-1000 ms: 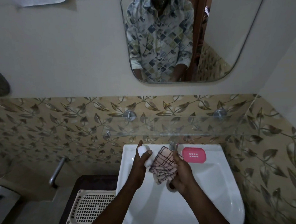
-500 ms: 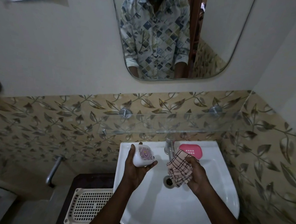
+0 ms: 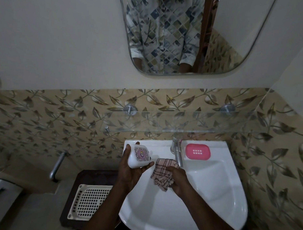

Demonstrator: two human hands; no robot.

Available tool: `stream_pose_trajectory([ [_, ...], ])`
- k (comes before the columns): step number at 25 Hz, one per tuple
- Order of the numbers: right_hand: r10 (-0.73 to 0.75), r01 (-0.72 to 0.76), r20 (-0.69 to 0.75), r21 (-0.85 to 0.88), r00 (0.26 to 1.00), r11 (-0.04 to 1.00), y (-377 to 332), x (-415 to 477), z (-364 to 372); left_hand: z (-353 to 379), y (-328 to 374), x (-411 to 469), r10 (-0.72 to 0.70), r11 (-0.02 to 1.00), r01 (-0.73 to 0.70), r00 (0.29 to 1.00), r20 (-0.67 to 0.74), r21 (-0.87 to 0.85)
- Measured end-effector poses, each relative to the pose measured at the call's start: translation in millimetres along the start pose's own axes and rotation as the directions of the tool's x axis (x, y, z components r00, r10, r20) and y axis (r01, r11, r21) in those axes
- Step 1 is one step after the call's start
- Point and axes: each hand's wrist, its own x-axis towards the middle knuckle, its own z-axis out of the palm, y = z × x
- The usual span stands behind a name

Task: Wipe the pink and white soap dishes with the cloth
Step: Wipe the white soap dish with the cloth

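Holding the white soap dish (image 3: 139, 156) in the left hand (image 3: 130, 172) over the sink (image 3: 213, 194) – right hand (image 3: 178, 180) gripping the cloth (image 3: 163, 173) just beside it, pink soap dish (image 3: 197, 151) sitting by the tap (image 3: 177, 152).

White soap dish (image 3: 139, 156) with a pink and purple swirled panel and a yellow spot at its centre. Pink soap dish (image 3: 197, 151) with two rows of small white squares. Pale pink cloth (image 3: 163, 173) crossed by dark brown check lines. White sink (image 3: 213, 194), silver tap (image 3: 177, 152). Beige wall tiles (image 3: 61, 115) printed with brown and grey leaves on vines. Cream perforated basket (image 3: 89, 201) on a dark brown stool (image 3: 86, 176). Clear glass shelf (image 3: 164, 122).
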Motion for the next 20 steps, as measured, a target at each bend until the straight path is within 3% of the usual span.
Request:
stream_pose_trajectory([
  [4, 0.048, -0.048, -0.006, 0.045, 0.999, 0.998, 10, 16, 9, -12, 3, -7, 0.017, 0.999, -0.018, 1.0, -0.014, -0.038],
  [9, 0.157, -0.164, 0.048, 0.297, 0.986, 0.941, 9, 40, 38, -24, 1, -5, -0.002, 0.999, 0.001, 1.0, -0.009, -0.044],
  [12, -0.002, -0.006, 0.048, 0.16, 0.999, 0.987, -12, 52, 62, -25, 3, -2, 0.003, 1.0, -0.003, 1.0, 0.022, -0.016],
  [14, -0.163, 0.167, 0.037, -0.128, 0.986, 0.978, -30, 66, 79, -26, 8, 1, 0.022, 1.0, -0.022, 1.0, 0.01, 0.012],
  [15, -0.236, 0.233, 0.036, -0.35, 0.971, 0.907, -38, 72, 85, -25, 9, 2, 0.025, 0.999, -0.025, 1.0, 0.0, 0.031],
  [17, -0.421, 0.301, 0.041, -0.761, 0.906, 0.574, -45, 83, 90, -21, 9, 2, 0.031, 0.999, -0.031, 1.0, -0.003, 0.044],
  [19, -0.527, 0.417, 0.228, -0.867, 0.819, 0.272, -37, 85, 85, -17, 6, 4, 0.03, 0.999, -0.03, 1.0, -0.006, 0.037],
  [20, -0.503, 0.447, 0.368, -0.893, 0.782, 0.043, -30, 84, 83, -14, 6, 5, 0.025, 0.999, -0.024, 1.0, -0.008, 0.039],
])
